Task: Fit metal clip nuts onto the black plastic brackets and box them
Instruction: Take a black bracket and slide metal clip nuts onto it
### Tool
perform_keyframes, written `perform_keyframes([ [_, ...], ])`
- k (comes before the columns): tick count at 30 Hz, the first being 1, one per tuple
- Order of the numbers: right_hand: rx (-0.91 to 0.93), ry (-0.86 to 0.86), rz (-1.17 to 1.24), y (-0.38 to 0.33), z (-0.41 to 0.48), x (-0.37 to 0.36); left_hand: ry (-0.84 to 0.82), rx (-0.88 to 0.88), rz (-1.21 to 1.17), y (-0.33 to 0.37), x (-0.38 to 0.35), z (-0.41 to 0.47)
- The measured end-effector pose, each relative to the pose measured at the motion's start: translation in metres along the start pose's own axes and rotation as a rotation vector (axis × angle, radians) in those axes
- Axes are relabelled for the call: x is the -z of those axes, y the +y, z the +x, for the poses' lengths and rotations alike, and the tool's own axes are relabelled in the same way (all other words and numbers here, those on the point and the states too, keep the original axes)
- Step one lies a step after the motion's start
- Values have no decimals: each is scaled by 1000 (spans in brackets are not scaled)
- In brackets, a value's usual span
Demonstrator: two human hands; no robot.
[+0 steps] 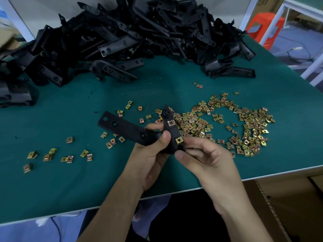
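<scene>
A black plastic bracket (125, 127) is held just above the green table, its long arm pointing left. My left hand (150, 154) grips it at the bend. Two brass-coloured clip nuts sit on its short arm: an upper clip nut (171, 122) and a lower clip nut (179, 140). My right hand (206, 158) is at the bracket's lower end, fingertips touching it beside the lower clip nut. A wide scatter of loose clip nuts (244, 126) lies to the right.
A big heap of black brackets (122, 35) fills the table's far side. A few stray clip nuts (50, 154) lie at the left. An open cardboard box (288, 206) stands below the table's right front edge (262, 177). An orange stool (265, 28) is beyond.
</scene>
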State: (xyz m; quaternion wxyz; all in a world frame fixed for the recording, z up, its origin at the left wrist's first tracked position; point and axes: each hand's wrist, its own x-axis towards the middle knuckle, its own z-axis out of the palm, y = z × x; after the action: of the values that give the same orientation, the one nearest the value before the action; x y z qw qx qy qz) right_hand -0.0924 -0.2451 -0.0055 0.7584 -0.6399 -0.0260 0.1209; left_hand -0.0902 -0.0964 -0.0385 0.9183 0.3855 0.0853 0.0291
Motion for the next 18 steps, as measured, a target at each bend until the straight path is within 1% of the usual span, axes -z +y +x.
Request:
perform_keyframes([
  [4,92,131,-91,7,-1,-12,11,-9,-25,-2,-1,-1],
  [10,218,262,-262,17,-3,-19,7,-17,-62,-1,-2,-1],
  [14,315,289,-373,22,-3,-22,26,-24,-78,-1,-1,-1],
  [18,319,282,-398,26,-3,-22,41,-5,-62,0,-2,-2],
])
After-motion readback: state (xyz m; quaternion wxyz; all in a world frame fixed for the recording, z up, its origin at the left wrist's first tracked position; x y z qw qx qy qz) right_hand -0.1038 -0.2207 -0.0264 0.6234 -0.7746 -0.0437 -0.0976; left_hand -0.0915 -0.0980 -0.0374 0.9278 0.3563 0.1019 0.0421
